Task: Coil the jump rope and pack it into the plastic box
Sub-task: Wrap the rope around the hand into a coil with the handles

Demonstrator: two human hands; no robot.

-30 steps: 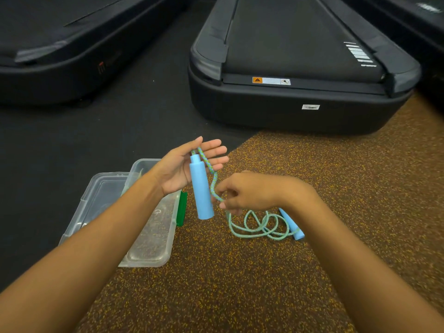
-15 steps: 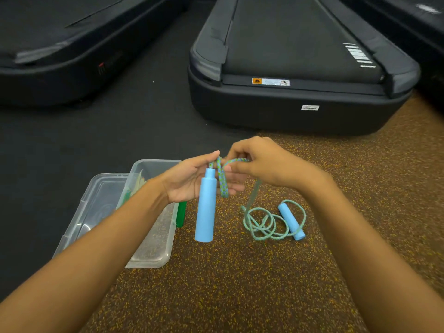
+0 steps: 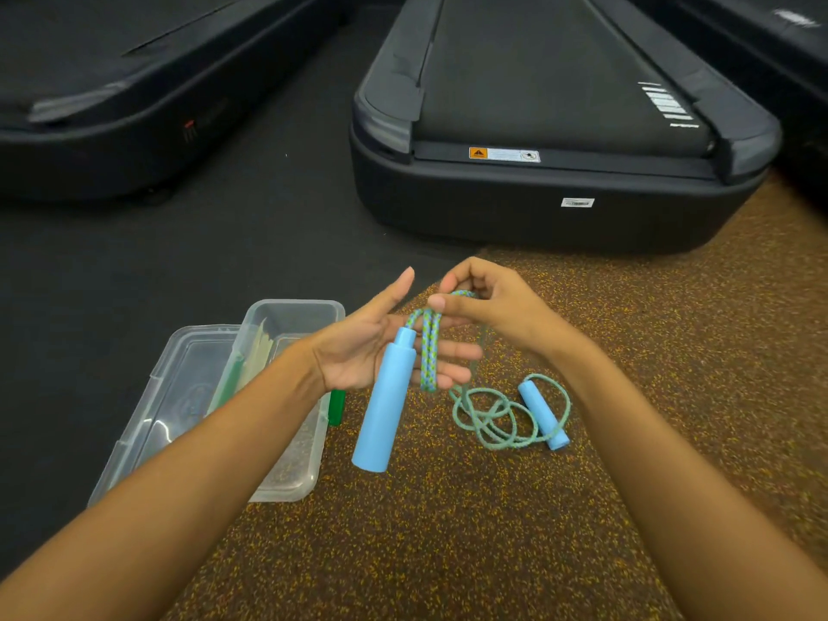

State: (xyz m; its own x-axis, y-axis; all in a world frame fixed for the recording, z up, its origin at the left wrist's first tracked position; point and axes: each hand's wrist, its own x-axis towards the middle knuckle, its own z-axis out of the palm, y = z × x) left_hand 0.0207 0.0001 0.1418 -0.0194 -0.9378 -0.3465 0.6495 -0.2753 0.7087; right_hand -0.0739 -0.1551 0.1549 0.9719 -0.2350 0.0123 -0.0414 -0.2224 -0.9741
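The jump rope (image 3: 428,351) is a thin braided cord, green and blue, and looks limp and light: it will fold wherever it is bent and hold no shape of its own, so each loop has to be pinned or it will slide off. Its two ends are rigid blue plastic tubes, smooth and likely a little slippery. The near handle (image 3: 384,405) hangs down from the left hand (image 3: 372,347), whose fingers are spread flat with a short doubled loop of cord lying across them; that grip is apart, a support more than a clamp. The right hand (image 3: 488,307) has thumb and fingertips pinched together on the cord at the top of the loop. The rest of the cord lies in a loose tangle on the speckled floor (image 3: 582,508), wound about the far handle (image 3: 543,415). I judge the cord best taken near the loop top, the handles by their middles. The plastic box (image 3: 295,486) stands open just left, its lid (image 3: 148,419) beside it, a green marker (image 3: 337,406) touching its wall.
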